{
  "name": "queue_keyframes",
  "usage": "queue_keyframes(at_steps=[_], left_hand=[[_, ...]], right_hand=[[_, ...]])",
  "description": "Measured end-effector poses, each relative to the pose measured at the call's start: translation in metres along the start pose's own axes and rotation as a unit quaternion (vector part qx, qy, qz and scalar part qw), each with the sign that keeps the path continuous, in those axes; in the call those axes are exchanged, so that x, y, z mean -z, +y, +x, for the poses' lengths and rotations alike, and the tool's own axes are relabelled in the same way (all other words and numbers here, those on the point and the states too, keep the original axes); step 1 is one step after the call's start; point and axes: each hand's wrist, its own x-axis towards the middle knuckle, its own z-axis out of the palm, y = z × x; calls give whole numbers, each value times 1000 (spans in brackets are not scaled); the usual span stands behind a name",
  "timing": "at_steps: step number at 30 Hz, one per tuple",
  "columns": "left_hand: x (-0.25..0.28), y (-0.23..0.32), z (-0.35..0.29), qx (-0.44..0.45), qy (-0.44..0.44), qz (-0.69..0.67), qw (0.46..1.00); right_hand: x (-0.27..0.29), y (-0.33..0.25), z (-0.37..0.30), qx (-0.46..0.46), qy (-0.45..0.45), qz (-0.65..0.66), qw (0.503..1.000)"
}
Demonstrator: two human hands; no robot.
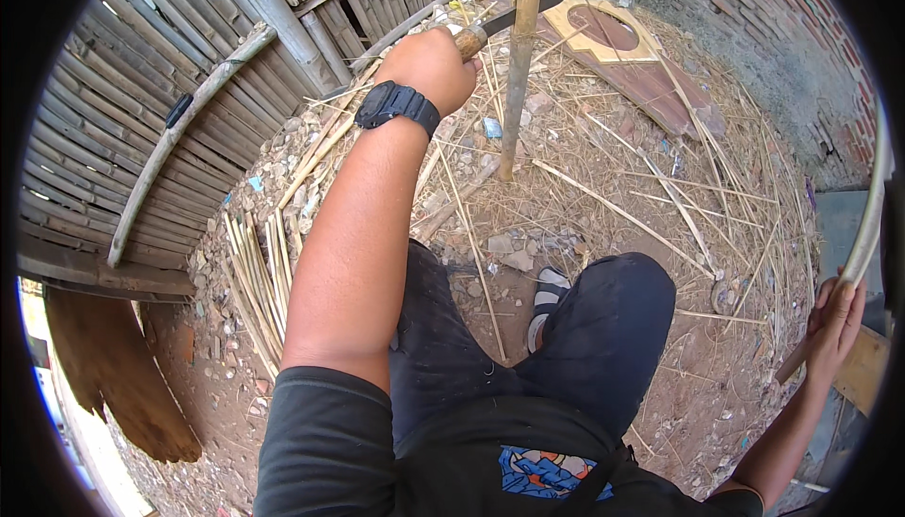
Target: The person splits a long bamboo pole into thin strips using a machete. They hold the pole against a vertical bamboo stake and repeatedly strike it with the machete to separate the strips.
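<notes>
My left hand (429, 69), with a black watch on its wrist, is closed round the wooden handle of a machete (500, 22). The dark blade reaches to the right and passes behind an upright bamboo pole (515, 102) standing in front of me; whether it touches the pole I cannot tell. Out at the far right, my right hand (834, 324) is closed on a long pale bamboo piece (869, 225). That piece runs upward along the rim of the view, and its lower end shows below the hand.
Split bamboo strips (255, 272) lie bundled on the left. More loose strips (622, 215) cover the stony ground. A bamboo-slat wall (123, 159) stands left, a brick wall (754, 17) right. At the back lies a brown board (650, 98) with a yellow-edged oval.
</notes>
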Motion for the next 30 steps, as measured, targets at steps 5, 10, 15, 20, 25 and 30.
queue_keyframes(at_steps=[5, 10, 15, 20, 25, 30], left_hand=[[0, 2, 1, 0, 0, 2, 1000], [-3, 1, 2, -6, 5, 1, 1000], [1, 8, 0, 9, -2, 7, 1000], [-2, 2, 1, -5, 5, 14, 1000], [-3, 2, 2, -7, 11, 12, 1000], [-5, 1, 4, -2, 7, 9, 1000]], right_hand=[[-31, 23, -5, 61, 52, 39, 996], [-48, 72, -61, -32, -242, -291, 925], [-27, 52, -45, -108, -243, -175, 948], [-7, 20, -16, -78, -54, 37, 995], [-38, 29, -6, 28, 45, 84, 995], [-51, 81, -52, -23, -248, -274, 929]])
